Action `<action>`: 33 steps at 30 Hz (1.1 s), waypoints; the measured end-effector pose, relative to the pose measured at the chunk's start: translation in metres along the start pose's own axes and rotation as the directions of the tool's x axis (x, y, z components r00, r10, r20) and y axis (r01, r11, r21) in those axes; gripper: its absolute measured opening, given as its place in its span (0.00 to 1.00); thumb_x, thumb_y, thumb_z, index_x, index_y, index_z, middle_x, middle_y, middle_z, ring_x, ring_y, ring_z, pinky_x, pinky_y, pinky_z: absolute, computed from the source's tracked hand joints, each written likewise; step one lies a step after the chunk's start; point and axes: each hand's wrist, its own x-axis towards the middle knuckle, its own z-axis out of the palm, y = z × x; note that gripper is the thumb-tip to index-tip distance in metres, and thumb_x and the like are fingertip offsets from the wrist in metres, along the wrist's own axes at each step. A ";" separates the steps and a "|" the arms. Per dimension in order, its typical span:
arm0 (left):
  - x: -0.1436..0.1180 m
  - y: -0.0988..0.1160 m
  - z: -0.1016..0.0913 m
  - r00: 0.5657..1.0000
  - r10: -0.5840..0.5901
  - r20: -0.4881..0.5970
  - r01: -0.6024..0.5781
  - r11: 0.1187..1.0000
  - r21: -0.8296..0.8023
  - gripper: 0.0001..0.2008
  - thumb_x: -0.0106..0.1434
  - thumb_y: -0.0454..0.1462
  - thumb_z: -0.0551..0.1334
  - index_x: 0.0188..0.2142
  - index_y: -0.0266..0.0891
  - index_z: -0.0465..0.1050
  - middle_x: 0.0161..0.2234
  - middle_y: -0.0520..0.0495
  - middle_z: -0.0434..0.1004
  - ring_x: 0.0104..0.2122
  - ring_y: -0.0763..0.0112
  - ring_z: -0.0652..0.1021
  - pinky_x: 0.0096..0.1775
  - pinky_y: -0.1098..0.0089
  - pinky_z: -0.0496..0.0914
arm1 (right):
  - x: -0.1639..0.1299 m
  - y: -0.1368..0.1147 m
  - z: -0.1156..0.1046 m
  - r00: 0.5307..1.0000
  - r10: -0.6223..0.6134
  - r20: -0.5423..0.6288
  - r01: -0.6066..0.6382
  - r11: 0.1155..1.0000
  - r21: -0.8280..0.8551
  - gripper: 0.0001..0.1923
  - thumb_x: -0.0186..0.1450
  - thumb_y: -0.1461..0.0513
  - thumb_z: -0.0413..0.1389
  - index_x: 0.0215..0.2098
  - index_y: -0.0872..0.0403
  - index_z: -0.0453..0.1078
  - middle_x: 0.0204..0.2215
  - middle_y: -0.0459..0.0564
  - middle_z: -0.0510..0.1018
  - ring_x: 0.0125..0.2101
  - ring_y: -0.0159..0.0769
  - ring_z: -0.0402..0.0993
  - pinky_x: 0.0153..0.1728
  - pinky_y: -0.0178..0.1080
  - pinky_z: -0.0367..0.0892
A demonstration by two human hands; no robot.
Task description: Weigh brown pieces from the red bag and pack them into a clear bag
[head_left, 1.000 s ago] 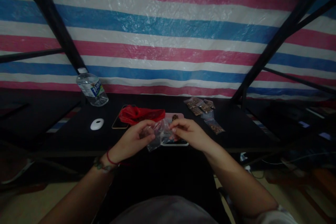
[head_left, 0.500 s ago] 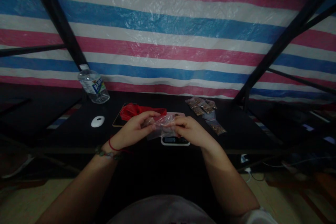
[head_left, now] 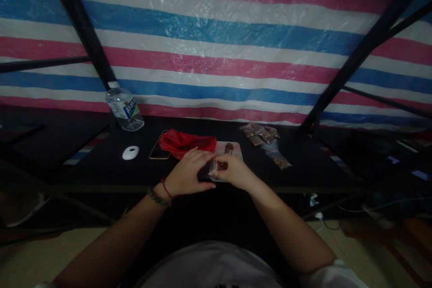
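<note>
Head view: small clear plastic bag (head_left: 213, 168) is pinched between both hands over the white scale (head_left: 232, 147), right hand (head_left: 232, 172) gripping its right edge, left hand (head_left: 189, 174) pressing flat, touching it.

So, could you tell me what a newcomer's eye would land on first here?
Probably the striped tarp in pink, blue and white filling the whole background. Next, the left hand and right hand meeting over a small clear bag at the dark table's near edge, with a bright red bag just behind them.
</note>
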 end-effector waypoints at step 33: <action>-0.010 -0.013 0.041 0.977 -0.213 0.006 0.207 0.944 -0.258 0.28 0.53 0.44 0.66 0.52 0.35 0.67 0.49 0.39 0.72 0.47 0.60 0.74 0.52 0.62 0.67 | 0.025 0.115 -0.028 0.885 0.068 -0.460 -0.083 0.996 -0.013 0.26 0.60 0.48 0.54 0.49 0.57 0.69 0.47 0.56 0.74 0.49 0.41 0.69 0.52 0.43 0.60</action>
